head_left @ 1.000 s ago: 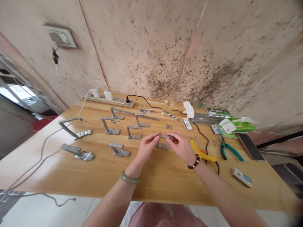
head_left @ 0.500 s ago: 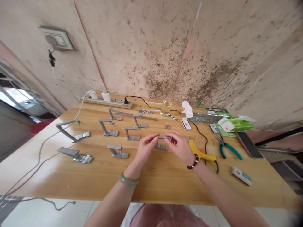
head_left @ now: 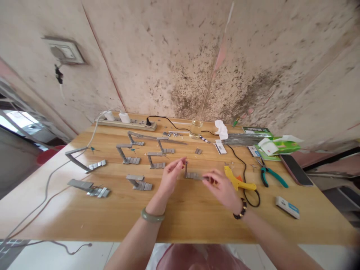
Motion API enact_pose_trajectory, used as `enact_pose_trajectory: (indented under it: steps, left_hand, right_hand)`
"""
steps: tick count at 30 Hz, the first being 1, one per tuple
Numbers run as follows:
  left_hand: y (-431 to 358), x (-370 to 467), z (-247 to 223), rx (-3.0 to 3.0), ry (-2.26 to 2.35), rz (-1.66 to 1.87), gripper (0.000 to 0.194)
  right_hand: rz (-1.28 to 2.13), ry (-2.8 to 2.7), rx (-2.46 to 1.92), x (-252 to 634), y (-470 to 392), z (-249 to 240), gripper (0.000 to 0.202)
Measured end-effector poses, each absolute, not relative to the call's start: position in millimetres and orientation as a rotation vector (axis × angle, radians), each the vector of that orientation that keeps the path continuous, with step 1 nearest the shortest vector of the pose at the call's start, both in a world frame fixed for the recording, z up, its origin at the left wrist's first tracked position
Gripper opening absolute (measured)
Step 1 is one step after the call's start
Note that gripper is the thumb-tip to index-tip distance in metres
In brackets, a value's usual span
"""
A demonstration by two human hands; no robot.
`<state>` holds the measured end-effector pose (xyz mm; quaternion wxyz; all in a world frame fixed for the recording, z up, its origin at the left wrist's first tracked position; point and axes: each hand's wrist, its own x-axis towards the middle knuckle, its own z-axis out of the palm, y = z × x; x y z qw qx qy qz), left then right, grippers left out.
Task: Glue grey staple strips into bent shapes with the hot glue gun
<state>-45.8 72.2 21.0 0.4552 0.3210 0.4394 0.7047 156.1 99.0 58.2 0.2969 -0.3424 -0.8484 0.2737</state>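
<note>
My left hand [head_left: 171, 175] has its thumb and fingers closed together beside the top of a thin grey upright. Anything between those fingertips is too small to make out. The upright rises from the left end of a grey segmented base [head_left: 192, 175] lying on the table. To the right of that base, my right hand [head_left: 224, 187] pinches a flat grey strip [head_left: 205, 177], held low and partly hidden by the fingers. Left of my hands stand several grey bracket-like pieces, among them a low one [head_left: 139, 183] and a taller one [head_left: 156, 160].
On the right lie a yellow glue gun [head_left: 239, 182], teal-handled pliers [head_left: 272, 174], a phone [head_left: 296, 170] and a small box [head_left: 287, 207]. A glass of yellowish liquid [head_left: 195, 128], a bundle of grey strips [head_left: 244, 138] and a power strip [head_left: 135, 124] line the wall side.
My right hand has moved right and down with the grey strip, away from above the upright. My left hand stays near the upright and no longer holds the strip.
</note>
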Motion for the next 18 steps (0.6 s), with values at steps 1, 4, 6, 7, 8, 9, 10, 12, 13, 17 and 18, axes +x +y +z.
enact_pose_trajectory:
  steps: [1, 4, 6, 7, 8, 9, 10, 12, 13, 17, 18]
  left_hand:
    - [72.1, -45.7, 20.9, 0.791, 1.090, 1.727, 0.036]
    - [71.8, -45.2, 20.6, 0.830, 1.113, 1.678, 0.039]
    - [71.8, -44.9, 20.4, 0.853, 1.132, 1.648, 0.042]
    - [71.9, -44.8, 20.3, 0.860, 1.143, 1.634, 0.043]
    - [71.9, -44.8, 20.2, 0.867, 1.155, 1.623, 0.044]
    - [72.0, -44.8, 20.0, 0.874, 1.170, 1.612, 0.045]
    - [72.1, -45.0, 19.8, 0.884, 1.185, 1.602, 0.045]
    - [72.2, -45.6, 19.1, 0.903, 1.209, 1.596, 0.045]
    - [72.3, -46.0, 18.6, 0.910, 1.216, 1.595, 0.045]
    - [72.7, -47.1, 17.5, 0.919, 1.224, 1.593, 0.045]
    - [72.7, -47.0, 17.8, 0.917, 1.223, 1.589, 0.045]
  right_hand:
    - [0.697, -2.328, -0.924, 161.6, 93.7, 51.1, 0.012]
    - [0.591, -2.469, -0.961, 172.2, 78.5, 30.9, 0.012]
    - [0.503, -2.532, -0.975, 174.4, 71.1, 22.4, 0.012]
    - [0.464, -2.553, -0.977, 174.7, 68.6, 20.3, 0.013]
    - [0.434, -2.572, -0.973, 174.9, 67.1, 19.7, 0.014]
    - [0.412, -2.583, -0.964, 175.6, 66.8, 20.6, 0.015]
    - [0.393, -2.590, -0.952, 177.2, 67.7, 22.6, 0.017]
    - [0.342, -2.584, -0.937, 184.5, 73.4, 29.5, 0.022]
    - [0.301, -2.573, -0.941, 190.7, 78.0, 33.6, 0.024]
    - [0.114, -2.489, -1.084, 228.9, 100.9, 46.9, 0.039]
    - [0.068, -2.475, -1.161, 239.4, 105.6, 47.9, 0.040]
